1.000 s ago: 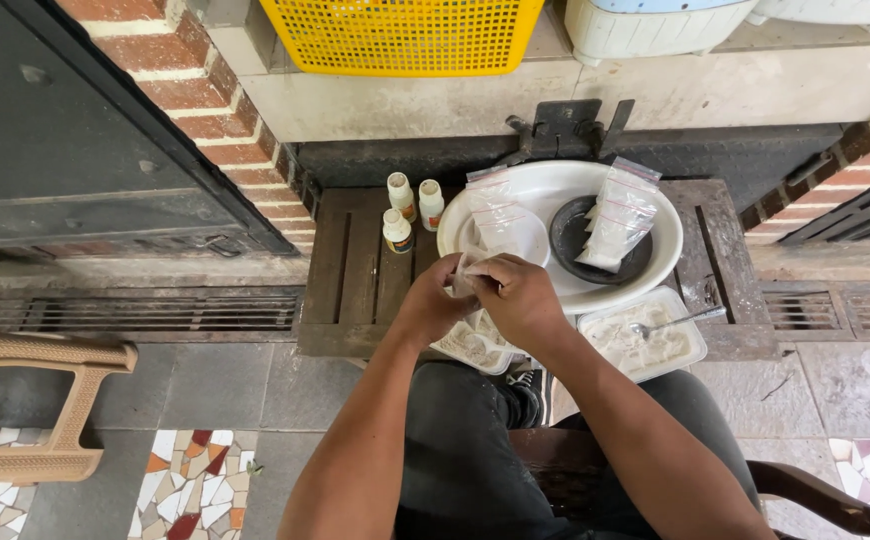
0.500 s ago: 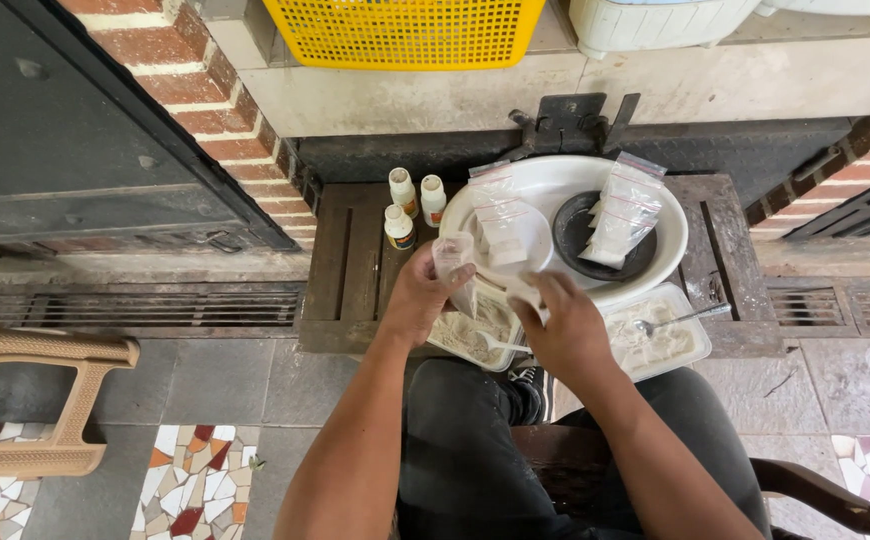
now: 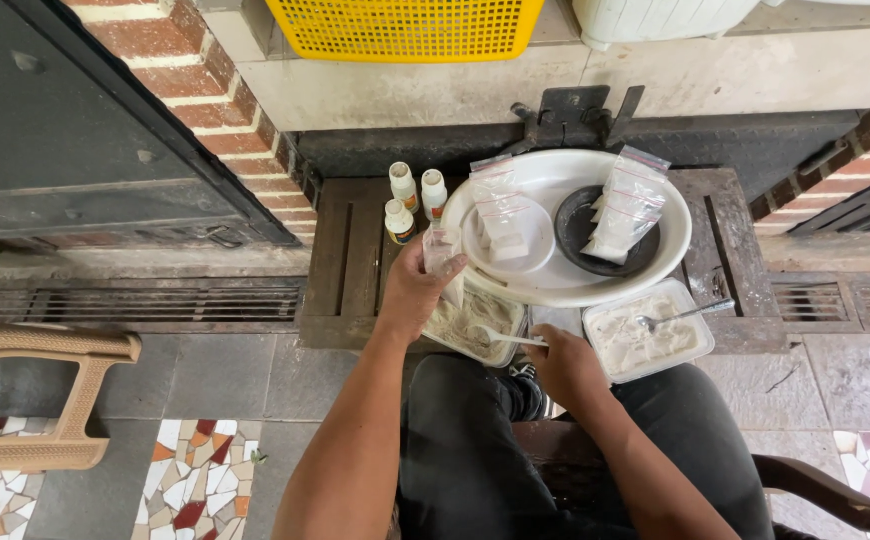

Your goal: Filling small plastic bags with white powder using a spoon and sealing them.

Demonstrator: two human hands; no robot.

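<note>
A large white basin holds two stacks of filled zip bags. Below it lie two rectangular powder containers. Left hand, arm extended, grips a small clear bag over the left container; right hand, bent inward, pinches a white spoon. Three small bottles stand left.

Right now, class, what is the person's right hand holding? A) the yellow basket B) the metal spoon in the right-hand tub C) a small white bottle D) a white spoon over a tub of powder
D: the right hand grips a white spoon whose bowl lies in the tub of powder, while the left hand holds a small clear bag above it.
</note>
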